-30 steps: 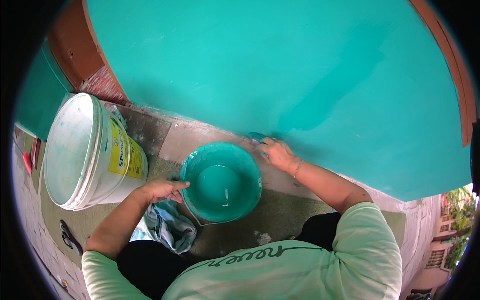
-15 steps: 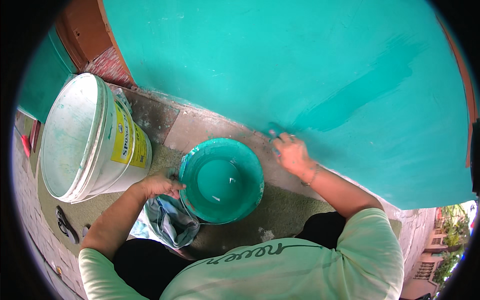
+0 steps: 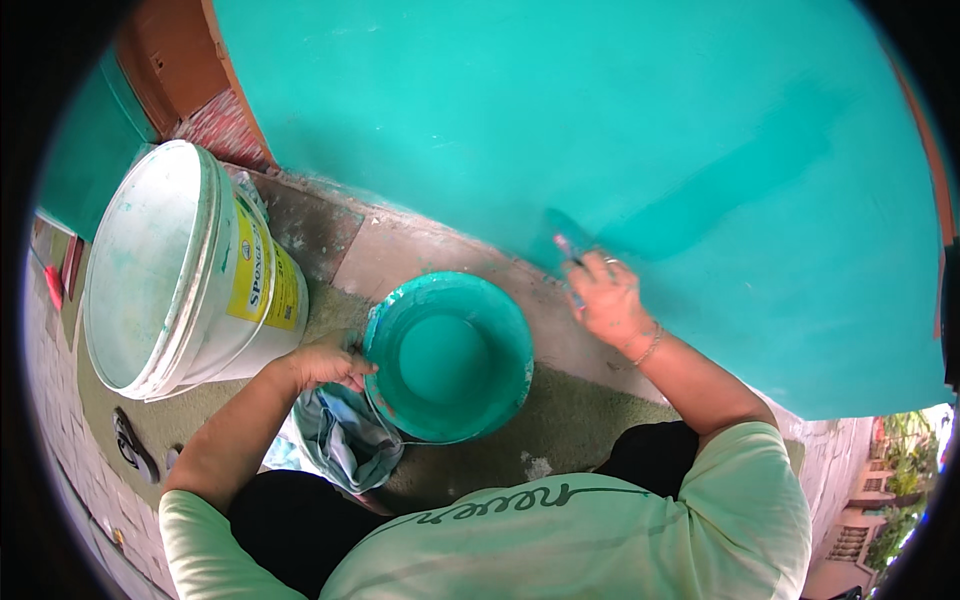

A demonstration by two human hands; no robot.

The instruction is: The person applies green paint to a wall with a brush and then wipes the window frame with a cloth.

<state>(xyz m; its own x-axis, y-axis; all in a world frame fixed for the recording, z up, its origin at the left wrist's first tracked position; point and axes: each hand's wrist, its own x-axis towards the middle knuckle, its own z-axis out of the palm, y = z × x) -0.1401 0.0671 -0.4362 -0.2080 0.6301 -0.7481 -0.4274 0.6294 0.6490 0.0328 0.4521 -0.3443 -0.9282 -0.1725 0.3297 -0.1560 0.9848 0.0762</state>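
My right hand is closed round a paintbrush, whose bristle end lies against the low part of the turquoise wall; motion blurs the brush. A darker, wet-looking band of paint slants up the wall to the right of it. At my left, my left hand grips the rim of a paint bucket, fingers outside and thumb at the edge. Turquoise paint lies in the bottom of this bucket, and its inner wall is coated too. A thin wire handle hangs down its near side.
A large white bucket with a yellow label stands tilted-looking at the left. Crumpled cloth lies between my left forearm and the paint bucket. A sandal rests at far left. A stone ledge runs along the wall's foot.
My right hand and the paintbrush have shifted slightly right, with the brush higher on the wall. My left hand stays on the bucket rim.
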